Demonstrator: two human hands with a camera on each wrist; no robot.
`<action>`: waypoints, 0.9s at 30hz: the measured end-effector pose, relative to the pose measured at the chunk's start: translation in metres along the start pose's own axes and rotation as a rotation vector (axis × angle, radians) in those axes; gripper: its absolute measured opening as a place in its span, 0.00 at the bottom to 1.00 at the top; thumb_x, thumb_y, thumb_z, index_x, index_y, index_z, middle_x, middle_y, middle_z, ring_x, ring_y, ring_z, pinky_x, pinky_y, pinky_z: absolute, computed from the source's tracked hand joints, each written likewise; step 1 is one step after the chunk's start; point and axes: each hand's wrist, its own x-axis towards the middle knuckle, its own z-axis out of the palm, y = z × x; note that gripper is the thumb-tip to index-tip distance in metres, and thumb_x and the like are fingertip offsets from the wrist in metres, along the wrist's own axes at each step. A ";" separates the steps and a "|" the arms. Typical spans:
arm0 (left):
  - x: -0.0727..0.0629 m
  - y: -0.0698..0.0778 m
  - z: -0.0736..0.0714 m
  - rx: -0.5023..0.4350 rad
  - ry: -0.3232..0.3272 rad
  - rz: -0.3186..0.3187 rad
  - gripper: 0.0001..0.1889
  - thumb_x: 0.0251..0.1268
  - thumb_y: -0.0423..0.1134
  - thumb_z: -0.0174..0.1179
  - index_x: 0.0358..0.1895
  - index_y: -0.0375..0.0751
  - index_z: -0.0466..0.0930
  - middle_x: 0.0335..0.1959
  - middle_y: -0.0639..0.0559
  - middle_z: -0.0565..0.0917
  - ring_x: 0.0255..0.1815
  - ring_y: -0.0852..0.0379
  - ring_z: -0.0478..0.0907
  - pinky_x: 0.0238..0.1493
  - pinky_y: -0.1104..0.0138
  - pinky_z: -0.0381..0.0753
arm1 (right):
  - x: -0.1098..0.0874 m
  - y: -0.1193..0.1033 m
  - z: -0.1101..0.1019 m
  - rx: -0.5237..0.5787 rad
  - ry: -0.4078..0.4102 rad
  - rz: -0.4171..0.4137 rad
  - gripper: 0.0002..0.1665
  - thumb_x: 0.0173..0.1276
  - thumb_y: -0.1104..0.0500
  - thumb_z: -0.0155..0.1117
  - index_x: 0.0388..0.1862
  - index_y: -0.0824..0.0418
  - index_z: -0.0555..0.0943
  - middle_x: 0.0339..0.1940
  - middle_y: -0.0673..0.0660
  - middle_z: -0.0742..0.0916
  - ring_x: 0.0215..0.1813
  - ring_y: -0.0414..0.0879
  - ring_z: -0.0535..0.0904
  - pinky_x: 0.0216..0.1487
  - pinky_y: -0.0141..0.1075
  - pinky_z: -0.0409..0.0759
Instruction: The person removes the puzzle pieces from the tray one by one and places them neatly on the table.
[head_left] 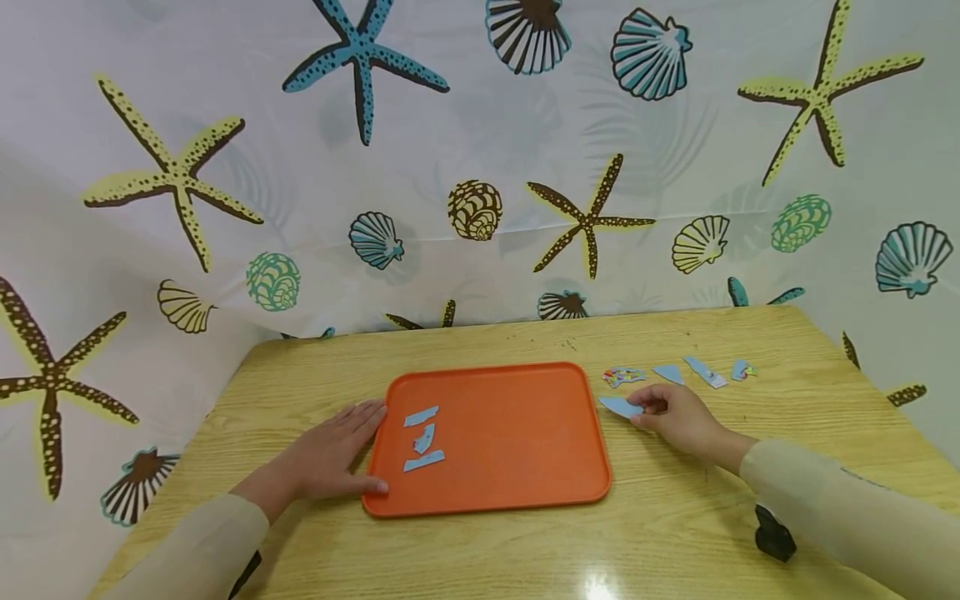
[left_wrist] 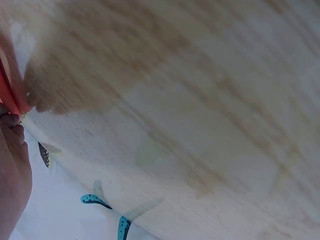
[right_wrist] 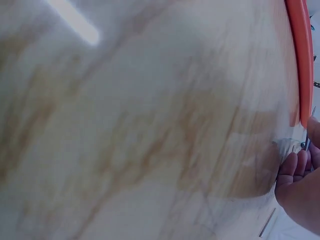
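Pale blue, pointed flat piece (head_left: 617,407), paper by the look of it, sits just off the right edge of a shallow orange-red rectangular tray (head_left: 510,433), near that tray's far right corner, over a wood-grain bench (head_left: 675,533). Right hand (head_left: 678,417) has it pinched at one end between thumb and fingers, so basically no gap there. Can't tell if it's touching the wood.

Right wrist cam catches something the head cam doesn't: the undersides of the curled fingers, close to the tray rim. Left hand (head_left: 337,446) rests along the tray's left edge, fingers straight and close together, thumb spread well away toward the near left corner; left wrist cam is mostly wood plus those fingertips at the rim. Only the head cam shows three light-blue scraps (head_left: 423,461) near the tray's left edge and four blue and multicoloured scraps (head_left: 667,374) toward the bench's far right corner.
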 end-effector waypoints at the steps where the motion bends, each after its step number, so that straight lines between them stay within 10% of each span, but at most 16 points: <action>1: 0.000 0.000 0.000 0.001 -0.001 -0.002 0.59 0.55 0.77 0.49 0.75 0.30 0.51 0.76 0.39 0.54 0.76 0.42 0.49 0.73 0.49 0.51 | 0.000 0.000 0.000 -0.004 0.000 0.000 0.15 0.66 0.66 0.66 0.51 0.70 0.81 0.45 0.60 0.84 0.42 0.48 0.77 0.43 0.38 0.78; 27: 0.001 0.001 -0.002 0.006 -0.026 -0.014 0.60 0.54 0.79 0.48 0.76 0.31 0.50 0.77 0.41 0.53 0.76 0.43 0.48 0.73 0.50 0.51 | -0.001 0.008 0.004 -0.078 0.033 -0.015 0.12 0.64 0.67 0.67 0.46 0.70 0.82 0.42 0.59 0.85 0.40 0.46 0.78 0.42 0.37 0.78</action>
